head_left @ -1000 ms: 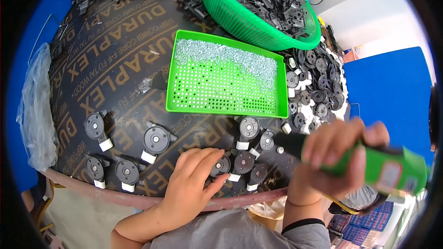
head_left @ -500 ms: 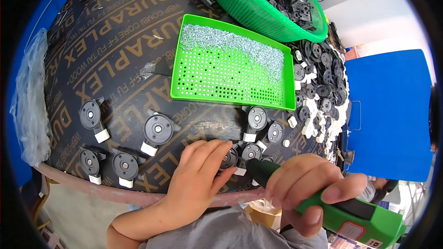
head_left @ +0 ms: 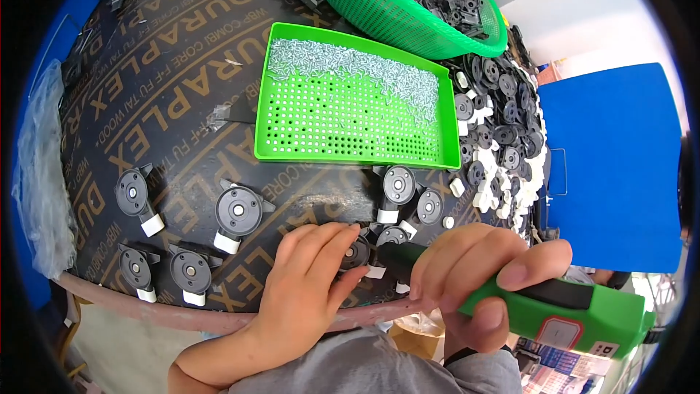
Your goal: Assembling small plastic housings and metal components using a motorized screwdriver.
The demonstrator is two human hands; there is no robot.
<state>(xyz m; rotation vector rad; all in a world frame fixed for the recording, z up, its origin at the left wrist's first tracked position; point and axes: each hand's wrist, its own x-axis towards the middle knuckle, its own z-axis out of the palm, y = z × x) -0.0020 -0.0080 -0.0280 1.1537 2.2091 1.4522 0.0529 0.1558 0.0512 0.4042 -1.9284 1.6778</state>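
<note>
My left hand [head_left: 306,284] lies flat near the front edge of the table, fingertips pressing on a round black plastic part [head_left: 357,254] with a white tab. My right hand [head_left: 477,277] grips a green and black electric screwdriver [head_left: 554,306], its dark tip pointing left at that same part. Two like parts [head_left: 399,186] [head_left: 429,206] sit just behind it. Others lie spread at the left: one [head_left: 237,211] in the middle, one [head_left: 133,193] further left, two [head_left: 191,271] [head_left: 135,268] at the front edge.
A green perforated tray [head_left: 350,131] holds several small silver screws along its far side. Behind it stands a green basket [head_left: 408,7] full of black parts. A heap of black and white parts [head_left: 503,131] lies right. A blue panel [head_left: 612,168] stands at the right, clear plastic [head_left: 36,175] at the left.
My right hand has swung the screwdriver down and left, bringing its tip to the part under my left fingers. The view has shifted closer over the table.
</note>
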